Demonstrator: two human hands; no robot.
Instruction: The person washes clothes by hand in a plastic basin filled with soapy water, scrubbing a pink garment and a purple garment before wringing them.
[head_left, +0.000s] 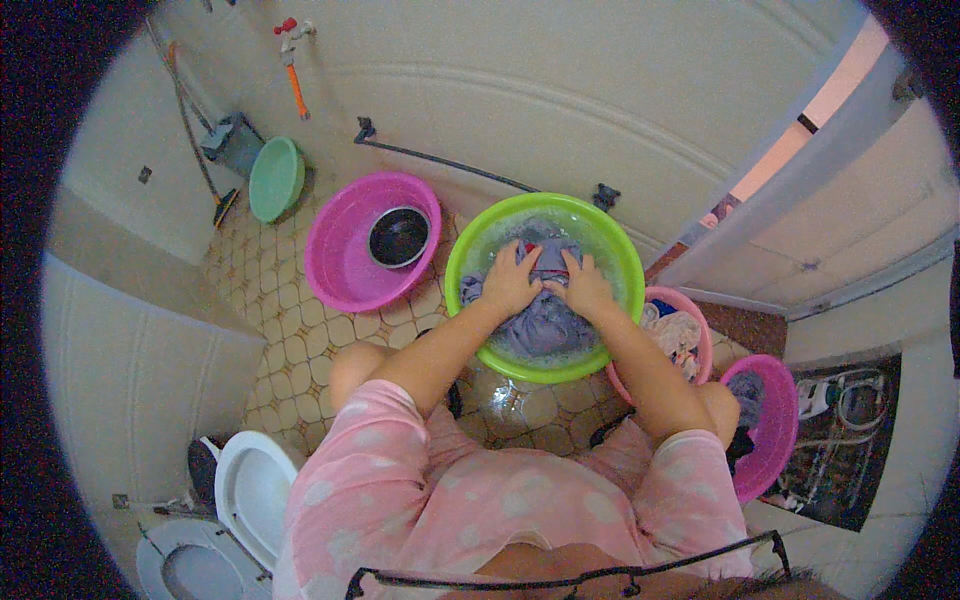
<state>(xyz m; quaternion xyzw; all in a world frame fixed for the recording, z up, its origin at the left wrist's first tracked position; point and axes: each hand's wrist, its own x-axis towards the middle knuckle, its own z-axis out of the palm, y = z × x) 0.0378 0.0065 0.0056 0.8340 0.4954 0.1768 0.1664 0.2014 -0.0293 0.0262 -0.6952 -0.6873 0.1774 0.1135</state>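
Note:
In front of me a lime-green plastic basin (455, 296) holds sudsy water and a wet grey-purple garment (545, 324). My left hand (512, 283) grips a bunched part of the cloth at the basin's middle. My right hand (585, 286) has hold of the same garment just to the right, with the thumbs of both hands close together. A small red patch shows on the fabric between the hands. The cloth under my palms and fingers is hidden.
Left stands a magenta basin (337, 259) with a dark round bowl (399, 237); beyond it, a green basin (276, 180). Right are a pink basin (705, 330) and another magenta basin (780, 427), both with clothes. A toilet (259, 491) stands lower left. A pipe (450, 161) runs along the wall.

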